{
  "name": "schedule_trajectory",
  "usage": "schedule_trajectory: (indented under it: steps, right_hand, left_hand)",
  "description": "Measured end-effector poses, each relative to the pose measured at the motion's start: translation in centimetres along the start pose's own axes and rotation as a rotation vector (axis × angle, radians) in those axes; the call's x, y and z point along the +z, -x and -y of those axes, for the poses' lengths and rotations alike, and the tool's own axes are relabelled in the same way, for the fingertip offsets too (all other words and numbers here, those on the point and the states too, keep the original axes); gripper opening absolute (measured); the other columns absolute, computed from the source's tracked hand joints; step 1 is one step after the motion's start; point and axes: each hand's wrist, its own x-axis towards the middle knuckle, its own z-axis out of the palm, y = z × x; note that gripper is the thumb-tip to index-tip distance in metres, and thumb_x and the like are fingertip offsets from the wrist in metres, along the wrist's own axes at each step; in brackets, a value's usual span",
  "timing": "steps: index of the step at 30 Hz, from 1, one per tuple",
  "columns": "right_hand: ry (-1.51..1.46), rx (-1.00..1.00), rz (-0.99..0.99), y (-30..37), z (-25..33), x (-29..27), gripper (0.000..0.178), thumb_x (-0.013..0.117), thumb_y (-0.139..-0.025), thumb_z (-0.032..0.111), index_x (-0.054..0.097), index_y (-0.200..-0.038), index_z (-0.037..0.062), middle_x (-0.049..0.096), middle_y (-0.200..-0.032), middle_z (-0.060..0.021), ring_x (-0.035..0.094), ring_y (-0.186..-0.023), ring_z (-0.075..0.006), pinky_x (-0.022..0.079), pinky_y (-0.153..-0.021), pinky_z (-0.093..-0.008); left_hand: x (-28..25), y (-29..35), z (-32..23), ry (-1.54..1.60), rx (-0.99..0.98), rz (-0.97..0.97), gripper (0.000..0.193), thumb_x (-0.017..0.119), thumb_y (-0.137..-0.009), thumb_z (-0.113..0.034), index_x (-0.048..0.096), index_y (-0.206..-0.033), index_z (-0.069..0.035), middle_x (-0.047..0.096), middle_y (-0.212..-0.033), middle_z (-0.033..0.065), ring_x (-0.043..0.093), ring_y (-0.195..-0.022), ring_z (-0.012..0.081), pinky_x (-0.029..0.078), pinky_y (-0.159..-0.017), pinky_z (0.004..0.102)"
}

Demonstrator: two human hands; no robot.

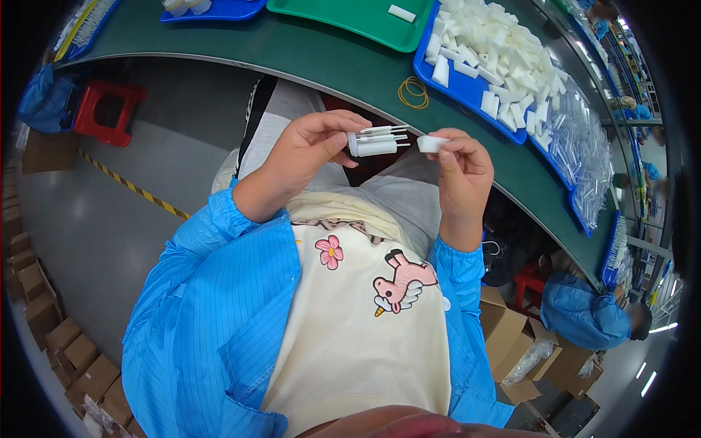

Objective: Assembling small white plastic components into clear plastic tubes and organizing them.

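Observation:
Above my lap, my left hand (310, 146) is closed round the base of a white cylindrical part (376, 148). Several thin metal rods stick out of that part toward the right. My right hand (465, 164) pinches a small white block (432, 144) between thumb and fingers. A narrow gap separates the block from the rod tips; the two do not touch. The fingers partly hide both pieces.
A dark green table (248, 44) curves across in front of me. On it lie a blue tray (467, 93) heaped with white blocks, clear tubes (580, 139), a green tray (343, 16) and yellow rubber bands (413, 93). A red stool (109, 109) stands left.

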Motion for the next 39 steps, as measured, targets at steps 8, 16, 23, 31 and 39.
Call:
schedule_trajectory:
  steps: [8,16,23,31,39]
  right_hand:
    - [0.123,0.007,-0.006,0.2,0.1,0.5,0.013,0.064,-0.085,-0.011,0.066,-0.096,-0.0034,0.066,-0.106,-0.0146,0.065,-0.093,-0.0164,0.053,-0.081,-0.0254]
    - [0.26,0.045,0.018,0.4,1.4,1.4,0.021,0.067,-0.081,-0.012,0.067,-0.101,-0.0044,0.064,-0.109,-0.0138,0.065,-0.098,-0.0187,0.055,-0.085,-0.0278]
    - [0.415,-0.001,0.063,-0.1,2.5,1.4,0.021,0.068,-0.079,-0.011,0.068,-0.1,-0.0044,0.064,-0.107,-0.0139,0.065,-0.097,-0.0191,0.055,-0.086,-0.0281]
    - [0.48,-0.01,0.117,0.0,2.4,1.4,0.022,0.072,-0.077,-0.008,0.07,-0.098,-0.002,0.067,-0.104,-0.0122,0.066,-0.094,-0.0183,0.055,-0.082,-0.0282]
    - [0.624,0.004,0.197,0.1,2.4,2.0,0.025,0.072,-0.077,-0.008,0.07,-0.101,-0.0021,0.066,-0.106,-0.0127,0.063,-0.094,-0.0175,0.053,-0.081,-0.0272]
  left_hand:
    - [0.1,0.0,0.5,0.015,0.002,-0.026,0.026,0.063,-0.087,0.005,0.062,-0.113,-0.001,0.059,-0.127,0.0153,0.062,-0.11,0.0217,0.055,-0.09,0.0325]
    - [0.4,0.0,0.3,-0.073,0.018,-0.049,0.031,0.059,-0.084,0.014,0.062,-0.111,0.0,0.058,-0.13,0.0176,0.061,-0.113,0.0221,0.052,-0.095,0.0319]
    - [0.4,0.1,0.2,-0.157,0.023,-0.032,0.029,0.061,-0.082,0.015,0.064,-0.107,0.0,0.058,-0.131,0.018,0.064,-0.108,0.0213,0.054,-0.092,0.0315]
    - [0.3,0.0,0.7,-0.166,0.073,0.007,0.03,0.062,-0.082,0.014,0.064,-0.108,0.001,0.058,-0.13,0.0211,0.064,-0.108,0.0231,0.055,-0.09,0.0316]
    - [0.6,0.1,0.7,-0.178,0.083,0.014,0.028,0.063,-0.082,0.014,0.066,-0.106,0.001,0.057,-0.13,0.0214,0.065,-0.106,0.0228,0.056,-0.089,0.0306]
